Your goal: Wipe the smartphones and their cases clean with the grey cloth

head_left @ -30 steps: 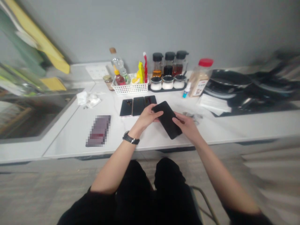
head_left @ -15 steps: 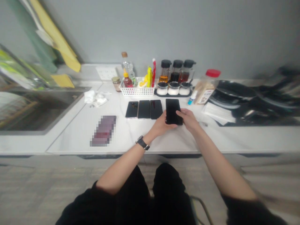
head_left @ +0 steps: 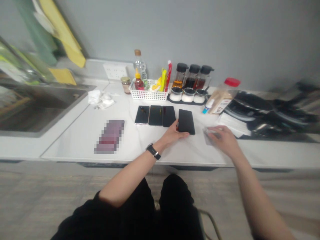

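Note:
In my left hand (head_left: 175,132), which wears a dark watch, is a black smartphone (head_left: 186,121), gripped by its lower left edge and bottom. The phone's dark screen faces up, close above or on the counter. My right hand (head_left: 223,140) is to the right of it, low over the counter, its fingers closed at a small translucent piece (head_left: 208,136) too blurred to name surely. Three more smartphones lie face up side by side: a left one (head_left: 142,115), a middle one (head_left: 155,115) and a right one (head_left: 169,116).
A pixelated purplish flat object (head_left: 110,136) lies left on the white counter (head_left: 140,143). Behind stand a white basket (head_left: 149,95), seasoning jars (head_left: 188,95) and a red-lidded container (head_left: 222,96). Crumpled tissues (head_left: 102,100) lie near the sink (head_left: 47,133); pans (head_left: 252,103) are right.
My right hand has let go of the smartphone and moved right to the small translucent piece on the counter. My left hand still holds the phone. The view has shifted slightly.

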Available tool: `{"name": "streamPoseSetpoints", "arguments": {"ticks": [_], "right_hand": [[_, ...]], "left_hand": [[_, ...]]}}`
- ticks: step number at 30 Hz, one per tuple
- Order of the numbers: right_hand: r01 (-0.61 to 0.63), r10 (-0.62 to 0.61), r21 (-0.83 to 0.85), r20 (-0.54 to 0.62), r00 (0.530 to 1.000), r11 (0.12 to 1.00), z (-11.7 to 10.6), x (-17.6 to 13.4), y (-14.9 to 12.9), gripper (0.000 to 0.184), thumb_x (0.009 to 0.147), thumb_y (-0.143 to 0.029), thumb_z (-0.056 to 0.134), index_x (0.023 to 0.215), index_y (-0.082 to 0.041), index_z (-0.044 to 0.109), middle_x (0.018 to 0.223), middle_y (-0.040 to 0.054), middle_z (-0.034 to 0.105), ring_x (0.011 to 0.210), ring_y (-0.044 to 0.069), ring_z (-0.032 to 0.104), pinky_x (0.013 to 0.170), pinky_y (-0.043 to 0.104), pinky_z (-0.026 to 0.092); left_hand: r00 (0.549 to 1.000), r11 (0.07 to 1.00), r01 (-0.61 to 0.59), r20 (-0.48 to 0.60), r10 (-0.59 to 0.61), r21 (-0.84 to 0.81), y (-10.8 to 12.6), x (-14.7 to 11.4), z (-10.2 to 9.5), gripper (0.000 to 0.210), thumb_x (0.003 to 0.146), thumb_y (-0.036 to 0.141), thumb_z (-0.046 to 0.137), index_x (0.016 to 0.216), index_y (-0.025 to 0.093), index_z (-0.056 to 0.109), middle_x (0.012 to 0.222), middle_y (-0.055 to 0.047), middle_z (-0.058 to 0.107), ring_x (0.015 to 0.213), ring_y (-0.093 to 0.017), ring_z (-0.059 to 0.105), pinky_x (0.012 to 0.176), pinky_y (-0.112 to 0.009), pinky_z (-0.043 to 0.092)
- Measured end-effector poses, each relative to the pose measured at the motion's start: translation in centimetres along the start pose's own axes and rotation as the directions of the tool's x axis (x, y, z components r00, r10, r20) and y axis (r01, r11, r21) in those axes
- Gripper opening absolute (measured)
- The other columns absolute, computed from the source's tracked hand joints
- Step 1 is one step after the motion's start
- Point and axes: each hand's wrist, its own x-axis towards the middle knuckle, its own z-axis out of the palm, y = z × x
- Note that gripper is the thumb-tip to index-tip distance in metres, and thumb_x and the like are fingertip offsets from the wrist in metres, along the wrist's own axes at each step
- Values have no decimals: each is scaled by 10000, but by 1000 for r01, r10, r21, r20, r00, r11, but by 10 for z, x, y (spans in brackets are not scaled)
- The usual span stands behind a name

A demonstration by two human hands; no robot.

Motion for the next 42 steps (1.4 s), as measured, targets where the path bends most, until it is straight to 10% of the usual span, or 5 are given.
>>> {"name": "streamPoseSetpoints", "arguments": {"ticks": [9, 18, 29, 38, 42], "right_hand": [[168, -158, 37, -182, 971, 985, 14, 26, -24, 318, 1023, -406, 626, 1153, -220, 849, 1134, 142, 799, 1080, 310, 753, 1028, 524, 600], [410, -434, 144, 337, 835, 901, 40, 28, -69, 525, 1136, -422, 411, 1646, -335, 497, 1723, 25, 469, 1637, 270, 396, 1371, 635, 239], [522, -529, 103, 260, 808, 847, 27, 8, -81, 497, 1131, -361, 486, 1615, -268, 551, 1655, 34, 549, 1585, 244, 476, 1359, 510, 359], [173, -174, -20, -69, 982, 985, 1, -41, -24, 378, 1042, -331, 620, 1385, -243, 754, 1705, 102, 487, 1598, 385, 441, 1318, 706, 324], [-126, 154, 350, -53, 987, 928, 8, -5, -42, 438, 1019, -405, 665, 1402, -205, 735, 1333, 145, 795, 1179, 345, 794, 1113, 589, 601]], "left_hand": [[996, 998, 66, 58, -66, -11, -2, -3, 3, 973, 648, 135, 951, 1534, 219, 558, 1148, -87, 782, 970, -224, 743, 1008, -484, 613], [997, 999, 37, 71, -35, -34, 0, -5, 3, 827, 628, 82, 920, 1409, 195, 670, 1393, -148, 708, 1072, -241, 727, 936, -423, 650], [1000, 998, 21, -10, -22, -52, 7, -9, -1, 1168, 601, 95, 917, 1655, 305, 460, 1400, -99, 726, 1011, -204, 733, 799, -300, 639], [999, 998, 50, -6, -50, 28, 5, -8, -5, 1210, 643, 171, 980, 1684, 387, 402, 1356, -44, 753, 994, -189, 747, 874, -334, 657], [999, 999, 17, 28, -19, 46, -2, -4, -3, 1192, 633, 212, 995, 1672, 352, 429, 1380, -65, 748, 1009, -210, 754, 958, -407, 645]]}}
